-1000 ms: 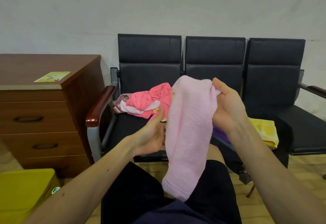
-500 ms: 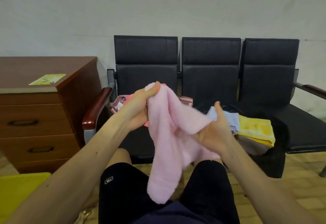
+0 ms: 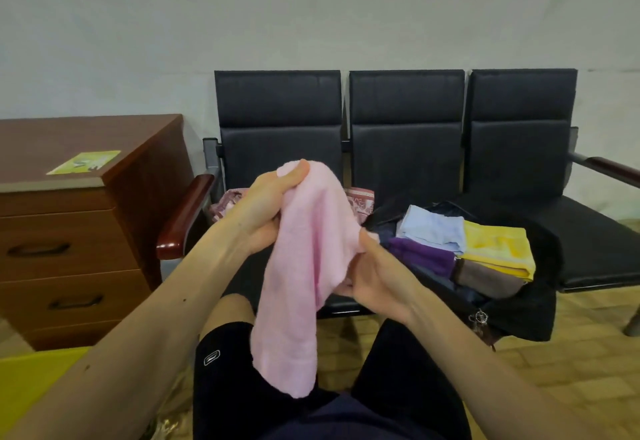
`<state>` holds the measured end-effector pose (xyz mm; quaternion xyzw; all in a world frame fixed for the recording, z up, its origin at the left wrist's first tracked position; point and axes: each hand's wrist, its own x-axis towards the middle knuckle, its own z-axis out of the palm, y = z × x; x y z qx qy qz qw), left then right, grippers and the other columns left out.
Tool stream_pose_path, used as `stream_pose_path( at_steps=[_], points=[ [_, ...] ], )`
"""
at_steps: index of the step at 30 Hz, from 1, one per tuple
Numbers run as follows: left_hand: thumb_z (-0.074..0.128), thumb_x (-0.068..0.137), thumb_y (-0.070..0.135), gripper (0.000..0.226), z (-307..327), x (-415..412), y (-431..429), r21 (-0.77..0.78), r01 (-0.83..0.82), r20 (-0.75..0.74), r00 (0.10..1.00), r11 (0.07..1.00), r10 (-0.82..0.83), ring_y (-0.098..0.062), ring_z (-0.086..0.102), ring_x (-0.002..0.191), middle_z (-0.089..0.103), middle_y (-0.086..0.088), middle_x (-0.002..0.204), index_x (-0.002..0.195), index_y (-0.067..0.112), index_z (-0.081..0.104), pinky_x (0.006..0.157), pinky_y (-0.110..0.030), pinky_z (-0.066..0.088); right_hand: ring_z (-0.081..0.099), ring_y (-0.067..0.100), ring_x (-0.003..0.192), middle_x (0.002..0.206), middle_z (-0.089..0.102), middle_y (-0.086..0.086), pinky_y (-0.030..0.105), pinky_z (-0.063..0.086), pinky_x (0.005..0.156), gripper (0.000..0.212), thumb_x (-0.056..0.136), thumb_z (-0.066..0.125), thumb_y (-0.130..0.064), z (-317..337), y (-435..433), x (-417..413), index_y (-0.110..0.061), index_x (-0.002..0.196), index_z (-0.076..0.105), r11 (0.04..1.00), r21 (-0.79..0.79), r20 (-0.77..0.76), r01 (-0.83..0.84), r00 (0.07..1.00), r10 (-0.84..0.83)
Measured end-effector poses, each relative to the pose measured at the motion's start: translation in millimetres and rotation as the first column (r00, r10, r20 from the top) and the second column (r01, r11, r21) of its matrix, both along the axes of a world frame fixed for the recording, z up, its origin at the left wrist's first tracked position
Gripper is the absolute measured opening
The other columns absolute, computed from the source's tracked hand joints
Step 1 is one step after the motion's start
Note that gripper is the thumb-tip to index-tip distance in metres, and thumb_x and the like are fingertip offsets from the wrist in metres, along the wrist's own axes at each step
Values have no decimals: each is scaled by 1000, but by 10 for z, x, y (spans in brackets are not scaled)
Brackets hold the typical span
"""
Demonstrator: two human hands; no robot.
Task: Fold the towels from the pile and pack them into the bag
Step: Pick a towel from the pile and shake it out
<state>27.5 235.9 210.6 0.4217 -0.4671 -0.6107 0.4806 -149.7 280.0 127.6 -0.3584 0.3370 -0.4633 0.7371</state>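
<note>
A light pink towel (image 3: 304,266) hangs in front of me over my lap. My left hand (image 3: 266,207) grips its top corner, thumb on top. My right hand (image 3: 375,277) pinches its right edge lower down. Behind my hands, part of the towel pile (image 3: 360,200) shows on the left seat, mostly hidden. An open black bag (image 3: 526,304) sits on the middle seat with folded towels in it: light blue (image 3: 433,228), yellow (image 3: 498,249), purple (image 3: 422,256) and brown (image 3: 485,277).
A row of three black chairs (image 3: 405,121) stands against the wall. A wooden drawer cabinet (image 3: 79,231) is at the left, a yellow bin (image 3: 31,380) at the bottom left. My knees in dark shorts are below the towel.
My left hand rose from low under the towel to its top corner. My right hand dropped from the top to the lower right edge. The view shifted, and the bag now shows.
</note>
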Motion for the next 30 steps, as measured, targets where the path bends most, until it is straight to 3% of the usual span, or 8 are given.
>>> stream_pose_path(
  at_steps=[3, 8, 12, 15, 18, 21, 26, 30],
  points=[
    [65, 94, 34, 35, -5, 25, 14, -56, 7, 10, 1000, 998, -6, -26, 71, 105, 74, -9, 112, 122, 12, 65, 85, -40, 60, 67, 28, 109, 123, 67, 10, 45, 57, 88, 50, 87, 67, -31, 93, 4, 53, -15, 133, 57, 995, -98, -99, 25, 995, -34],
    [56, 100, 32, 17, -36, 145, -52, -389, -146, 299, 914, 910, 275, -12, 71, 96, 75, 7, 101, 105, 27, 72, 78, -30, 59, 71, 15, 92, 96, 76, 1, 31, 58, 77, 20, 100, 54, -25, 673, -127, -245, -15, 101, 71, 846, -366, -216, 389, 848, -483],
    [61, 97, 34, 13, 101, 103, -72, -329, -244, 161, 938, 912, 308, -10, 70, 90, 74, 8, 98, 99, 25, 70, 73, -28, 58, 70, 9, 78, 88, 75, -6, 25, 58, 64, 18, 100, 56, -29, 1088, -178, -302, -21, 96, 71, 788, -563, -430, 251, 725, -538],
    [68, 92, 36, 14, 221, 168, -138, -222, -263, 134, 946, 939, 296, -10, 70, 84, 74, 6, 94, 92, 22, 69, 61, -26, 55, 71, 21, 88, 96, 77, 4, 45, 56, 85, 12, 92, 68, -21, 1136, -246, -308, -14, 100, 73, 805, -560, -444, 193, 751, -489],
    [70, 91, 33, 15, 274, 226, -169, -182, -246, 135, 953, 952, 272, -5, 67, 75, 72, 7, 85, 86, 19, 67, 53, -19, 51, 73, 20, 90, 98, 77, 6, 41, 57, 85, 16, 87, 73, -13, 1184, -286, -365, -10, 103, 72, 818, -561, -458, 126, 776, -434],
    [70, 91, 30, 20, 323, 282, -199, -233, -215, 168, 952, 948, 257, 1, 66, 56, 72, 12, 66, 83, 12, 66, 47, -13, 49, 74, 16, 83, 90, 77, 3, 31, 60, 76, 11, 86, 73, -12, 1170, -322, -389, -10, 98, 73, 757, -640, -470, 129, 714, -519],
    [68, 92, 29, 21, 340, 344, -255, -312, -185, 200, 946, 932, 255, 2, 67, 57, 73, 12, 65, 83, 10, 69, 53, -16, 52, 71, 8, 73, 78, 76, -7, 24, 59, 67, 6, 89, 70, -10, 1125, -358, -375, -15, 91, 73, 651, -742, -411, 162, 657, -632],
    [68, 92, 28, 19, 314, 351, -280, -386, -164, 240, 932, 908, 270, 0, 68, 63, 74, 12, 68, 81, 13, 71, 55, -16, 52, 65, 11, 72, 86, 74, 9, 31, 57, 69, 10, 89, 72, -14, 1080, -407, -388, -5, 91, 74, 593, -782, -404, 193, 567, -718]
  ],
)
